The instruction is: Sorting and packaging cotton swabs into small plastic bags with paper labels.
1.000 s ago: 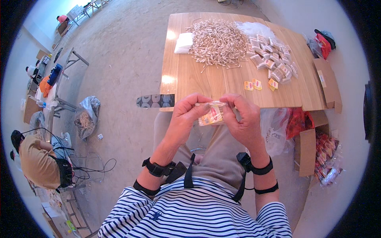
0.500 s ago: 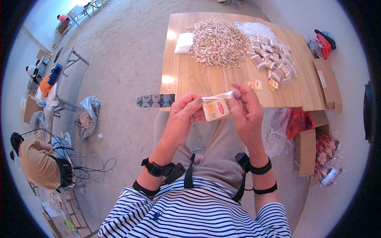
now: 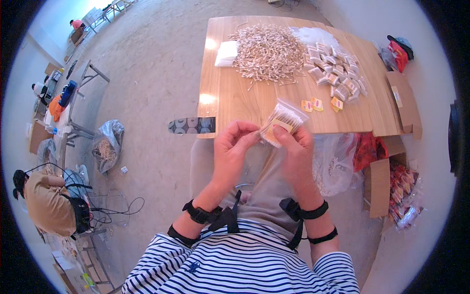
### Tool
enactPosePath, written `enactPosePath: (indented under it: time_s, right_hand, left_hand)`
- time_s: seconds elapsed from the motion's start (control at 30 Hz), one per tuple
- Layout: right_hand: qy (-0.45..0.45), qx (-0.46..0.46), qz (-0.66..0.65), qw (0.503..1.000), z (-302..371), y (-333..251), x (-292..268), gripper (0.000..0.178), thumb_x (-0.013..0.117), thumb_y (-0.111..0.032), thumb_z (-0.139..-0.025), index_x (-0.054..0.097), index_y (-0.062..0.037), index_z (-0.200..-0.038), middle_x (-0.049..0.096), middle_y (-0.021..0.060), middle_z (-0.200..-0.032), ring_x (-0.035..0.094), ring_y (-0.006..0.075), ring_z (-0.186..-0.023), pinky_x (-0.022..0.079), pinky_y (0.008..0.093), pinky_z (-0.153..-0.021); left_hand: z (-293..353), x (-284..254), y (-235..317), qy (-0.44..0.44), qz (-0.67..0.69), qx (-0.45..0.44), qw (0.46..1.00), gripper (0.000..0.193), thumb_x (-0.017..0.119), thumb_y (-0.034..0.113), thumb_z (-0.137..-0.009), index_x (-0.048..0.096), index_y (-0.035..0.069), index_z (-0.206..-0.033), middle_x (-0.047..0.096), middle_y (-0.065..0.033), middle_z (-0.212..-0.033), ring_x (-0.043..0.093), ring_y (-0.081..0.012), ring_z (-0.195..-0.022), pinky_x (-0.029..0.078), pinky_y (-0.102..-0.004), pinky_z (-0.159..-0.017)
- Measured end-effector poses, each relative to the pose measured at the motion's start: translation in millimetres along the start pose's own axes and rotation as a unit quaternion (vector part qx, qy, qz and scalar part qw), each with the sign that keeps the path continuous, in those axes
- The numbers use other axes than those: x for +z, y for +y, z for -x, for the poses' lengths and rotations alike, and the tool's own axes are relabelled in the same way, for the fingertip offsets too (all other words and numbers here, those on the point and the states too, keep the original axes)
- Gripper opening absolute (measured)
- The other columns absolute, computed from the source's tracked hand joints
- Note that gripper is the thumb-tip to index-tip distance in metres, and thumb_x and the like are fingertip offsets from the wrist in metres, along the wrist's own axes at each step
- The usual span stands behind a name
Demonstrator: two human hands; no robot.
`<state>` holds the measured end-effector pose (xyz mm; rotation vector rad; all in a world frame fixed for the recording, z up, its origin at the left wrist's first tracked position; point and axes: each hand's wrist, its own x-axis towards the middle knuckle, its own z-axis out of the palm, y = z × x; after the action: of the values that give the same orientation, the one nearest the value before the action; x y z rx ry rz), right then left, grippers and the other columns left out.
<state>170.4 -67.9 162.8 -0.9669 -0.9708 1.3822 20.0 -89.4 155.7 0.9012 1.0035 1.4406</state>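
A small clear bag of cotton swabs (image 3: 289, 115) with a yellow card inside is tilted up above my lap, close to the table's near edge. My right hand (image 3: 297, 149) grips it, thumb pressed across the card and fingers behind. The closed fingertips of my left hand (image 3: 235, 147) pinch at the bag's lower left edge. Beyond my hands, a heap of loose cotton swabs (image 3: 269, 51) lies on the wooden table (image 3: 230, 100). To its right is a pile of filled swab bags (image 3: 338, 73). Several yellow cards (image 3: 312, 104) lie nearer to me.
White empty bags (image 3: 226, 54) are stacked left of the heap. A patterned strip (image 3: 192, 125) juts from the table's left edge. Cardboard boxes (image 3: 379, 188) and a clear plastic sack (image 3: 335, 166) stand below right. A person in a tan top (image 3: 49, 201) bends at far left.
The bag has turned from lying sideways between both hands to standing tilted in my right hand. My left hand has shifted right and slightly down to its lower edge.
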Motion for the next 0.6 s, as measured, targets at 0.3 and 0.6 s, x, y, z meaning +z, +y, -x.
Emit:
enactPosePath:
  time_s: [0.3,0.6]
  right_hand:
    - [-0.027,-0.141,0.236,0.961,6,-2,4,0.024,0.068,-0.014,-0.089,0.066,-0.0004,-0.108,0.071,0.013,-0.09,0.068,0.0154,-0.079,0.052,0.031,-0.069]
    - [-0.024,-0.242,0.301,0.922,3,0,4,0.018,0.068,-0.011,-0.085,0.06,0.0019,-0.095,0.061,0.0179,-0.08,0.062,0.0327,-0.07,0.047,0.0391,-0.061]
  left_hand:
    - [-11,12,20,0.024,-0.217,0.21,0.953,0.023,0.067,-0.003,-0.083,0.061,0.0,-0.106,0.069,-0.0083,-0.091,0.065,-0.0119,-0.085,0.051,-0.0262,-0.078]
    - [-8,20,23,0.046,-0.237,0.249,0.938,0.027,0.067,-0.002,-0.083,0.058,-0.001,-0.108,0.071,-0.0107,-0.085,0.067,-0.0128,-0.076,0.054,-0.0271,-0.071]
